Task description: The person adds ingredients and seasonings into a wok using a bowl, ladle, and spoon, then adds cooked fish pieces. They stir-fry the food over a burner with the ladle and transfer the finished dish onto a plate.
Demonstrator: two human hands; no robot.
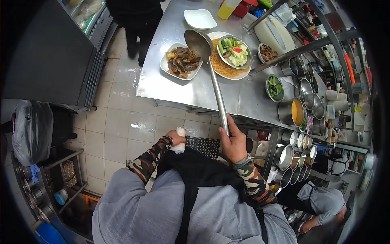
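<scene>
My right hand point(234, 144) is closed around the handle end of a long steel ladle point(217, 91). The ladle's bowl hangs over the steel counter, between a square white plate point(163, 65) of dark brown cooked food point(183, 62) and a white plate of thin brown noodles point(221, 67). A metal bowl point(235, 51) of mixed vegetables sits on the noodles. Whether the ladle touches the food I cannot tell. Down by my apron, my left hand point(176, 138) grips a white cloth point(178, 149), bunched up and poking out on both sides of the fist.
An unfilled white dish point(200, 19) stands farther back on the counter point(152, 83). To the right are a bowl of green vegetables point(274, 88), a pot of orange liquid point(290, 112) and several metal containers. One person point(134, 20) stands beyond the counter; another point(321, 199) is at lower right.
</scene>
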